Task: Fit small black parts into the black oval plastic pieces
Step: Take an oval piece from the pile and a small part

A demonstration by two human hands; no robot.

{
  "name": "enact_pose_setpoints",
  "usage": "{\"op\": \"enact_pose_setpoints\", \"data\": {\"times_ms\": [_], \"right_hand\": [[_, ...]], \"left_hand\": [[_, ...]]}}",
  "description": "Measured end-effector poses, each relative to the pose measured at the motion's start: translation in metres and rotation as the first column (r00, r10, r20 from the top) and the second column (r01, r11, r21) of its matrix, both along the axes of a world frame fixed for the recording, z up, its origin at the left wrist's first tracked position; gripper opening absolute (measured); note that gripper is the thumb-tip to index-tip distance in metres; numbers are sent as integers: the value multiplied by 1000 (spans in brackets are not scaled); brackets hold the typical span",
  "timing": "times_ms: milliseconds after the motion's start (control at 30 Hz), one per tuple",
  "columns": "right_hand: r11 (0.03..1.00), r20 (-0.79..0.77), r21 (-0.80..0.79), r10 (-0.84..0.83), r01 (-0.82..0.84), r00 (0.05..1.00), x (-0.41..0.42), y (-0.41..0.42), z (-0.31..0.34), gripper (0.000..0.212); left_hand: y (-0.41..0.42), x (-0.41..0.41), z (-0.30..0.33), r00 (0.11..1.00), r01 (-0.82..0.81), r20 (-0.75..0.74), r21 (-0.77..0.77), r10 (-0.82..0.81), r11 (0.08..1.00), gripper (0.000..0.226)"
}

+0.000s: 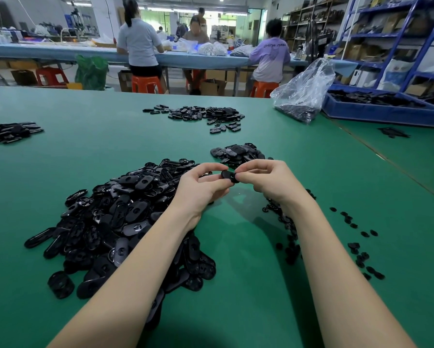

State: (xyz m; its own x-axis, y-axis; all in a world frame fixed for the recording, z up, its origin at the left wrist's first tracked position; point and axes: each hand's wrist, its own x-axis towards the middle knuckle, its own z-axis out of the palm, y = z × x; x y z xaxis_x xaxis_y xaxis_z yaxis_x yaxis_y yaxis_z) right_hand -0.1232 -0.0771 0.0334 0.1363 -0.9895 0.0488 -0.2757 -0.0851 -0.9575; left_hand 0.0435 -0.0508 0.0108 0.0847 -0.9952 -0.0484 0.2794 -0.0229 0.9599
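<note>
both hands meet above the green table point(236, 247). the left hand point(200, 187) and right hand point(263, 179) pinch one black oval piece point(229, 176) between fingertips, held between them in the air. a big heap of oval pieces point(115, 222) lies under the left forearm; small black parts point(359, 249) scatter beside the right forearm.

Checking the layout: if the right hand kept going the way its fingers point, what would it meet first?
The right hand points leftward, already pinching the oval piece; directly beyond is the left hand, holding its other end.
</note>
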Motion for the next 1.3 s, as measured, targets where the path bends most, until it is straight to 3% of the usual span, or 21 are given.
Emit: {"op": "enact_pose_setpoints", "data": {"times_ms": [300,567,767,933,1300], "right_hand": [[987,-2,132,-88,87,996,5,2,2,6],[963,106,252,-124,94,987,11,-2,-3,9],[955,81,295,-63,36,995,5,-2,-4,11],[967,40,255,-9,-2,999,5,1,-6,18],[998,-151,58,-27,36,988,10,-4,-9,12]], "left_hand": [[2,-1,0,985,-15,171,-113,34,994,29],[2,-1,1,966,-49,242,-189,95,981,28],[1,6,4,961,36,276,-113,-3,993,25],[-3,8,3,962,39,271,-8,-36,999,20],[-1,7,-2,952,-10,305,19,4,1000,18]]}}
